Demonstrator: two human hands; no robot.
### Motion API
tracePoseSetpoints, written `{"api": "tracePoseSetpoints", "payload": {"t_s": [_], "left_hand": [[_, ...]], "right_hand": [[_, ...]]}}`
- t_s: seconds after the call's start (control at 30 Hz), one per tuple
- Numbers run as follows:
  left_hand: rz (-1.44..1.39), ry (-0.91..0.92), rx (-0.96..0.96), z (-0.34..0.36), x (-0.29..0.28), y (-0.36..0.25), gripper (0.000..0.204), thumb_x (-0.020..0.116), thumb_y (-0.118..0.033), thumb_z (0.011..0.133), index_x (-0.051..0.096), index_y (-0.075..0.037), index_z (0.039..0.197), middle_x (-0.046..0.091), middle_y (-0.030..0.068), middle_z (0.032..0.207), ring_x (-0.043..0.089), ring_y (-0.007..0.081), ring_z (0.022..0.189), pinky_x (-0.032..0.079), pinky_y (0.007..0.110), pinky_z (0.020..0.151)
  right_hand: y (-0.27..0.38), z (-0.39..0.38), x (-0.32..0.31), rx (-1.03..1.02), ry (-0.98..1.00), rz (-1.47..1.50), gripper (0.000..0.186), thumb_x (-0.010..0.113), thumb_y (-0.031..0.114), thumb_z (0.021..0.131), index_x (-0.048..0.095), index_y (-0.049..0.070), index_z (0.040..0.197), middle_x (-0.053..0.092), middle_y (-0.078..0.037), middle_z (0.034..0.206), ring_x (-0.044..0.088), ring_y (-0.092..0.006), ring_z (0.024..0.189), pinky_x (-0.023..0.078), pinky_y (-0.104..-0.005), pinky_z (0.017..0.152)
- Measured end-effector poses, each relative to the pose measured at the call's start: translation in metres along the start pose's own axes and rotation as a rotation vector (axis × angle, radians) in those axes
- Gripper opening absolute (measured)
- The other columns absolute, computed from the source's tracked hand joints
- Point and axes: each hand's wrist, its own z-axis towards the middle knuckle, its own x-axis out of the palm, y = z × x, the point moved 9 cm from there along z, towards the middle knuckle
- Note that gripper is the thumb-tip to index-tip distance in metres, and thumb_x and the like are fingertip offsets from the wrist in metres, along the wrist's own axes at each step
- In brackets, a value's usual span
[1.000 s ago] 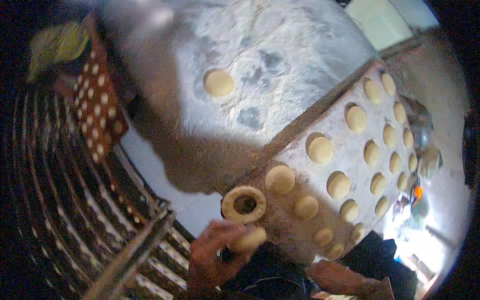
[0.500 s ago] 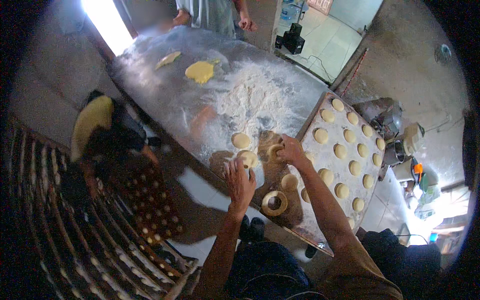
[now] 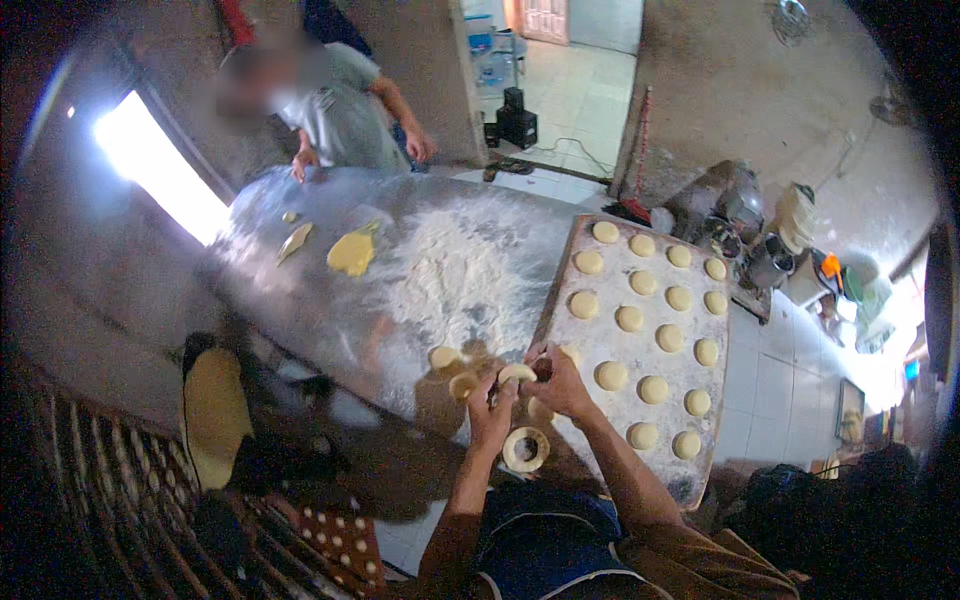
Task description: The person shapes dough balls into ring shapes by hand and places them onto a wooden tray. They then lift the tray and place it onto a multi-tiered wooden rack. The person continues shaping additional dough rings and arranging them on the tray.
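A: Where is the pale, curved piece of dough?
B: Between the two hands, pinched in the fingers of both. The left hand grips its near side with bent fingers, and the right hand grips its right end, fingers curled in.
A: What lies closest to them?
B: A thick beige ring sits just bodyward of the hands (I can't tell what it's made of). Just left of the left hand is a round, tan dough piece.
A: And to the right?
B: Beside the right hand stretches a flour-dusted, rectangular tray bearing pale, round dough pieces, well spaced.
A: Beyond the hands?
B: A spread of white flour on the grey table; farther off, ahead and left of the left hand, a flat, yellow, irregular sheet.
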Motion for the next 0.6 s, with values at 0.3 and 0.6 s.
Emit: {"api": "tracePoseSetpoints", "payload": {"t_s": [0.3,0.6], "left_hand": [[-0.203,0.261,-0.062,0.032,0.035,0.008,0.034,0.061,-0.007,0.085,0.047,-0.003,0.116,0.056,0.0074,0.108,0.056,0.0163,0.095,0.047,0.030,0.080],[-0.905,0.679,-0.375,0.026,0.051,-0.001,0.038,0.052,-0.034,0.090,0.037,-0.009,0.114,0.048,0.0008,0.094,0.054,0.0152,0.087,0.047,0.029,0.079]], "right_hand": [[0.019,-0.014,-0.008,-0.029,-0.075,0.044,0.058,0.066,0.004,0.072,0.039,0.007,0.122,0.059,-0.012,0.099,0.061,-0.0199,0.085,0.051,-0.0327,0.073],[-0.043,-0.044,-0.011,0.464,-0.278,-0.475,0.042,0.038,0.036,0.093,0.052,0.000,0.110,0.056,-0.016,0.104,0.058,-0.0240,0.088,0.048,-0.0331,0.076]]}}
